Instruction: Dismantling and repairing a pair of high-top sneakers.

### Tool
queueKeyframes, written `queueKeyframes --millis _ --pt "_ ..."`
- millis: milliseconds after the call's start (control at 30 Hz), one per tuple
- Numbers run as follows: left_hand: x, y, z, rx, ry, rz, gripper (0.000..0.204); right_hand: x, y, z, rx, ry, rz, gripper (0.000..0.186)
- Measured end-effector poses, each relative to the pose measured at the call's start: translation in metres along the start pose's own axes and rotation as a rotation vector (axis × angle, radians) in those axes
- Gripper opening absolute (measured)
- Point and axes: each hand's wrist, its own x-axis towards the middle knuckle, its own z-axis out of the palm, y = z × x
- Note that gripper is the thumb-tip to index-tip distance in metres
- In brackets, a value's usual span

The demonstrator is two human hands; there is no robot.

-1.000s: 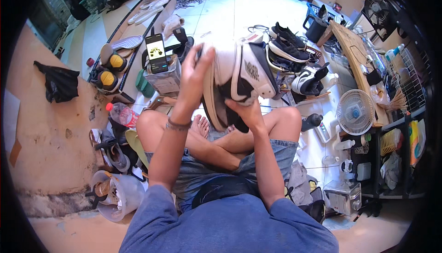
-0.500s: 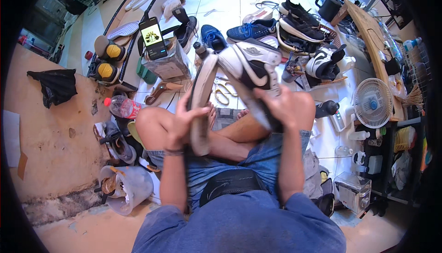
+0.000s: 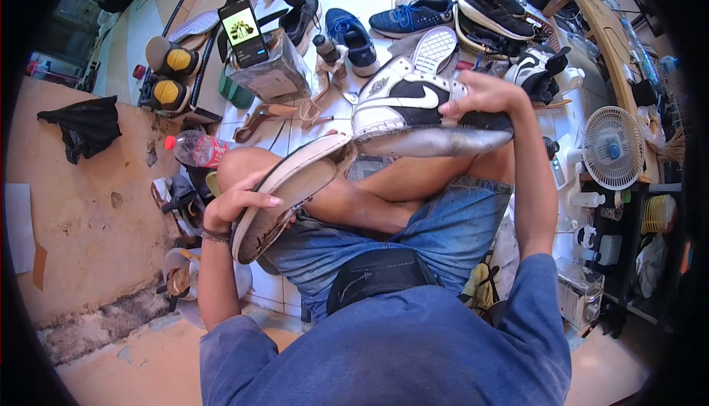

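Observation:
My left hand (image 3: 242,203) grips the heel end of a cream rubber shoe sole (image 3: 294,184), thumb on its rim. The sole tilts over my left thigh with its hollow inner side in view. My right hand (image 3: 484,100) holds a white and black sneaker upper (image 3: 402,107) near its ankle opening. The upper lies sideways with a bare, silvery-grey underside facing me. Its toe end meets the toe end of the sole above my crossed legs; I cannot tell whether they are still joined there. My right fingertips are partly hidden behind the upper.
Beyond my hands, a phone (image 3: 242,31) leans on a grey box (image 3: 273,75). Navy sneakers (image 3: 412,18) and black sneakers (image 3: 496,16) lie on the tiles. A white fan (image 3: 613,148) stands right, a plastic bottle (image 3: 198,149) and a bucket (image 3: 193,277) left.
My hands have spread apart. The sole has swung left and down, turning its inner side up. The sneaker upper has rotated sideways to the right, showing its bare underside.

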Motion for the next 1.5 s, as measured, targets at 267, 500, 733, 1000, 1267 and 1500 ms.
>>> queueKeyframes --millis 267,500,733,1000,1267,1500 --pt "0.022 -0.035 0.030 -0.401 -0.037 0.168 0.085 0.074 0.006 -0.014 -0.300 -0.012 0.079 0.072" --pt "0.047 -0.078 0.075 -0.805 -0.014 0.065 0.082 0.122 -0.010 0.062 -0.544 1.016 -0.493 0.064" --pt "0.054 -0.080 0.098 -0.714 -0.001 0.122 0.079 0.068 0.023 0.187 0.356 0.307 0.344 0.086" --pt "0.049 -0.080 0.108 -0.813 -0.056 0.154 0.080 0.094 0.023 0.211 1.149 0.553 0.212 0.088" --pt "0.040 -0.100 0.099 -0.794 -0.146 0.100 0.082 0.104 0.016 0.198 1.193 0.666 -0.184 0.075" --pt "0.061 -0.080 0.083 -0.337 0.153 0.316 0.137 0.079 -0.062 0.153 0.470 0.819 -0.401 0.068"
